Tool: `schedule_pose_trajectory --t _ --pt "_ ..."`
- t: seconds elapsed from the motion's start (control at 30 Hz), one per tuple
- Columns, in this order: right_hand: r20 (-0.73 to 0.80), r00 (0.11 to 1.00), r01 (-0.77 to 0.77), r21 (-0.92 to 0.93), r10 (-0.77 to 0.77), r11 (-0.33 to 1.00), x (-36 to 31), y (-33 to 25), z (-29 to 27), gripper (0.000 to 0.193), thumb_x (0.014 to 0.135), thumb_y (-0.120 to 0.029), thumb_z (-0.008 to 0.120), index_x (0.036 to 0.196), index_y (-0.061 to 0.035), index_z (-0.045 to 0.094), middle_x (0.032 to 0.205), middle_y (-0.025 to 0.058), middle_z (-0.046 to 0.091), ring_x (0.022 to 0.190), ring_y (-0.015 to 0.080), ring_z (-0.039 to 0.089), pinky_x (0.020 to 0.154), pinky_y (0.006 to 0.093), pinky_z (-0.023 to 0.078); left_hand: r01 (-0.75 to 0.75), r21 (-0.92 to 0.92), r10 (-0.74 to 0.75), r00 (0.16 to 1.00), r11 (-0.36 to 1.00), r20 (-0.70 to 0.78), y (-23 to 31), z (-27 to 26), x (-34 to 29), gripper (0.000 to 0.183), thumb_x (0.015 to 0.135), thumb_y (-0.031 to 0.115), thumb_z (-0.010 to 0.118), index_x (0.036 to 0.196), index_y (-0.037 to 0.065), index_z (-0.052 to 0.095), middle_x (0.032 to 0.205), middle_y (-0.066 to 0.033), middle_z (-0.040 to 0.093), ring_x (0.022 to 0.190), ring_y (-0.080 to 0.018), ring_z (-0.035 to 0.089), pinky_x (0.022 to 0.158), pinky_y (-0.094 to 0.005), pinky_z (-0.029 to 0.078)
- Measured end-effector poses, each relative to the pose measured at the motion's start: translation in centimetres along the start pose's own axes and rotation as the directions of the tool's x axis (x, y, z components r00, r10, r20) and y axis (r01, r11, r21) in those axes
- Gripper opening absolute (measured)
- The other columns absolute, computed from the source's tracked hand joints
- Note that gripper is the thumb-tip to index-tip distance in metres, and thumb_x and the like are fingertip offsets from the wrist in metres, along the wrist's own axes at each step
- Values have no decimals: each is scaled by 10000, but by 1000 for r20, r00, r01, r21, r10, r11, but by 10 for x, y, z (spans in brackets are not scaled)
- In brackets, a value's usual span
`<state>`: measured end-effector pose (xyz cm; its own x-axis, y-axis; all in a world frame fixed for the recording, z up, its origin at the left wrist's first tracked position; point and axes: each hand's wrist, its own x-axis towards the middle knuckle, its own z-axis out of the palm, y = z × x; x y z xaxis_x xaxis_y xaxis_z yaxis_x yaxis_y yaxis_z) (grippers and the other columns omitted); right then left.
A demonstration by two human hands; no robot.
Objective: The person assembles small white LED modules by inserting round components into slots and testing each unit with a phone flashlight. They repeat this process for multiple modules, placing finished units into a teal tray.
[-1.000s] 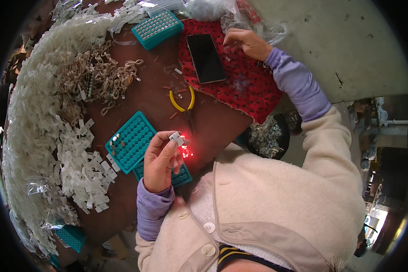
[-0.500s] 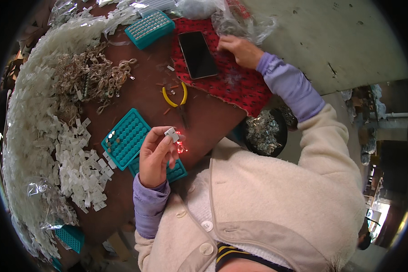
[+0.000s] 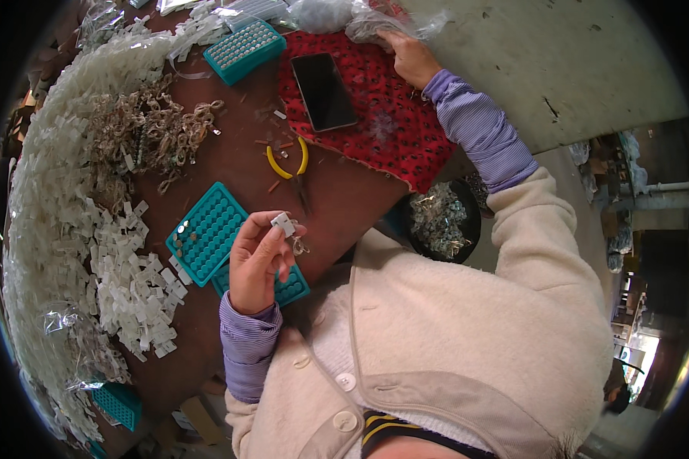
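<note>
My left hand (image 3: 257,264) pinches a small white plastic case (image 3: 283,223) between thumb and fingers. Thin string-light wire (image 3: 299,243) dangles beside the case; its lights look unlit. Just behind that hand lies a teal ridged tray (image 3: 214,233) with a few small round metal pieces at its left side, and a second teal tray (image 3: 292,288) is partly under the hand. My right hand (image 3: 415,63) reaches far out at the cloth's far edge. Its fingers close on the rim of a crumpled clear plastic bag (image 3: 390,24), the fingertips partly hidden.
Yellow-handled pliers (image 3: 291,167) and a dark phone (image 3: 324,92) on red cloth (image 3: 394,145) occupy the middle. White plastic pieces (image 3: 134,294) and tangled wires (image 3: 145,134) heap at left. Round cells fill a teal tray (image 3: 245,50). A dark bowl (image 3: 476,229) of wires stands right.
The red glow at the wire by my left hand has gone out. My right hand has moved farther away onto the plastic bag, which now lies farther off and more bunched.
</note>
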<state>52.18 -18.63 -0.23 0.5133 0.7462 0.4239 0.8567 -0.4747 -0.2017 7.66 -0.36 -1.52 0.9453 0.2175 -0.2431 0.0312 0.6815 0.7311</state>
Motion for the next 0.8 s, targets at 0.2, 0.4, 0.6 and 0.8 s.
schedule_pose_trajectory --t 0.2,0.4,0.6,0.8 --pt "94 982 151 137 -165 979 -15 7 15 508 891 64 455 1341 -44 665 1261 176 705 1195 387 662 1047 423 535 20 15 -20 1000 1000 -1 -1 2 0 217 1081 138 611 1255 8 619 1091 -154 751 655 -62 622 485 -181 475" --pt "145 982 119 31 -122 992 -9 5 31 544 835 159 384 1272 -9 662 1236 177 694 1190 358 664 1083 391 508 10 4 -10 1000 1000 6 0 1 0 226 1080 142 616 1262 8 612 1090 -160 749 652 -61 618 484 -181 471" --pt "416 909 -190 455 -19 870 -8 29 -7 664 749 171 319 1284 4 674 1188 129 704 1152 231 670 1065 363 528 15 11 -15 1000 1000 7 -2 2 0 218 1084 135 606 1264 13 608 1063 -152 744 636 -57 598 482 -183 462" --pt "199 965 161 74 -172 984 -27 13 -2 568 789 153 384 1211 -16 725 1142 150 743 1056 285 713 998 412 578 20 19 -20 1000 1000 4 -1 1 0 219 1085 131 601 1265 8 602 1078 -163 745 626 -55 588 481 -183 455"
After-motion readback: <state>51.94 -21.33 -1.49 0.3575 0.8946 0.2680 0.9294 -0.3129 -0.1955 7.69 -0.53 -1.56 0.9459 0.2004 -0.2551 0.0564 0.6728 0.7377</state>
